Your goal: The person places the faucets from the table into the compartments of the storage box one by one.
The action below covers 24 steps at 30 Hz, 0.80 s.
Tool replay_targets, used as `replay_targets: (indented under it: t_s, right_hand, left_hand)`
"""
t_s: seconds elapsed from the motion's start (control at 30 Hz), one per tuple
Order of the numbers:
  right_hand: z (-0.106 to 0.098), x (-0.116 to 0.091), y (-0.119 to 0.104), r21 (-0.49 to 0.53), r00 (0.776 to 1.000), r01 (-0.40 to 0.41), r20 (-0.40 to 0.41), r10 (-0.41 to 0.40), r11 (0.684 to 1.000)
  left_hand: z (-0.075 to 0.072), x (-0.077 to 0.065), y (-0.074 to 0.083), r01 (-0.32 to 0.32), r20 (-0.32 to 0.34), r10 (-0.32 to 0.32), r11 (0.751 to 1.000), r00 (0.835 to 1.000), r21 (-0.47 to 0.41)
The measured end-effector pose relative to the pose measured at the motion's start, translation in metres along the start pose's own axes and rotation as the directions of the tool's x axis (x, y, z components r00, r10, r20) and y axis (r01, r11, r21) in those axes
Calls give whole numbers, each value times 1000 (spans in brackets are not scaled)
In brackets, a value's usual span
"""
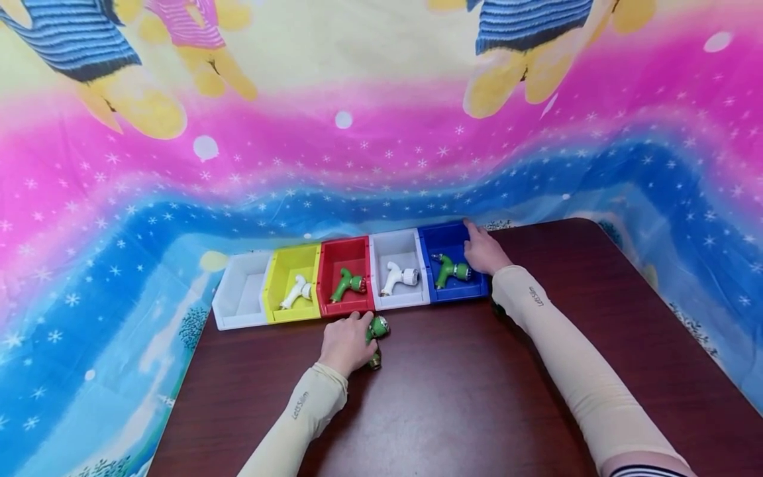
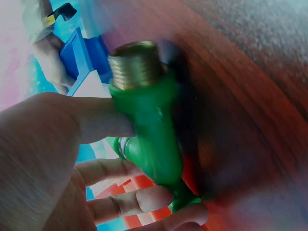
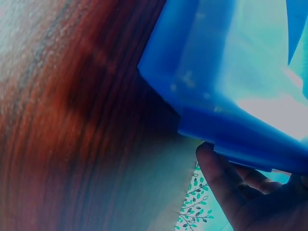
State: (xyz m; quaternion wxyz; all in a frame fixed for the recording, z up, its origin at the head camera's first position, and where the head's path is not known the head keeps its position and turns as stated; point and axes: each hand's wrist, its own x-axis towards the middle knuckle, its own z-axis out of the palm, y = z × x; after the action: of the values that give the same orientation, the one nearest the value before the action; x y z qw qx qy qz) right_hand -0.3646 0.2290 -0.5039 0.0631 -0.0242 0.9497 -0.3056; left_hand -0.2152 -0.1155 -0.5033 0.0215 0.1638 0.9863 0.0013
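Observation:
My left hand grips a green tap above the table, just in front of the red bin. Up close in the left wrist view, the tap's brass threaded end points up, with thumb and fingers around the green body. At the far right of the row, my right hand holds the outer side of the blue bin, its index finger reaching the back corner. The right wrist view shows the fingers at the bin's edge. Inside that bin lies another green tap.
Left of the blue bin stand a white bin with a white tap, the red bin with a green tap, a yellow bin with a white tap, and an end white bin. A patterned cloth hangs behind the table.

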Motion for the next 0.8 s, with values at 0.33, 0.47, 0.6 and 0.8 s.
replay_targets:
  t_s: [0.33, 0.47, 0.6, 0.8]
  right_hand:
    - [0, 0, 1, 3, 1000, 4, -7, -4, 1000]
    - [0, 0, 1, -1, 1000, 5, -13, -5, 1000]
    - [0, -1, 0, 0, 1000, 9, -13, -9, 1000]
    - [0, -2, 0, 3, 1000, 13, -17, -13, 1000]
  left_hand:
    - [-4, -5, -5, 10, 57, -6, 997, 998, -77]
    - [-3, -9, -6, -13, 34, 16, 994, 999, -106]
    - [-2, -12, -7, -38, 13, 40, 993, 999, -111]
    - [0, -15, -10, -93, -36, 91, 993, 995, -74]
